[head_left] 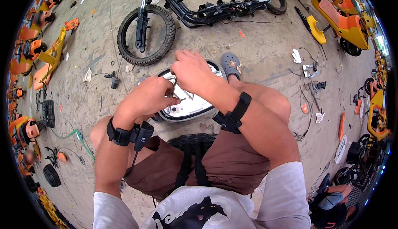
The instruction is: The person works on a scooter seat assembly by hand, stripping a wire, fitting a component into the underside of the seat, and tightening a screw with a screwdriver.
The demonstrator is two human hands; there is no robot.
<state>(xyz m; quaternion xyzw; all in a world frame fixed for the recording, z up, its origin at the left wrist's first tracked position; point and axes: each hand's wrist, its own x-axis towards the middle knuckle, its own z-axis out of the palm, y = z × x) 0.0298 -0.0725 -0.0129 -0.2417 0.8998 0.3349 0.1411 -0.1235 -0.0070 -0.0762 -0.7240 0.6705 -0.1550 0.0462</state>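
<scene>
An oval white piece with a black rim (194, 106), like the underside of a scooter seat, lies between my knees. Over its far part, my right hand (191, 72) is closed, gripping the upper end of a thin metal rod (174, 82); its far end and kind are hidden. My left hand (148, 95) hangs over the left side of the piece, thumb and fingers curled together close to the rod. What those fingers pinch is too small and covered to name. Black straps with small boxes sit on both my wrists.
Just ahead stands a black scooter frame (199, 17) with its front wheel (146, 36). A grey clog (230, 64) is on my foot. Cables (304, 90) and scraps litter the floor at the right. Yellow scooters (340, 17) line both sides; another person (331, 204) is at lower right.
</scene>
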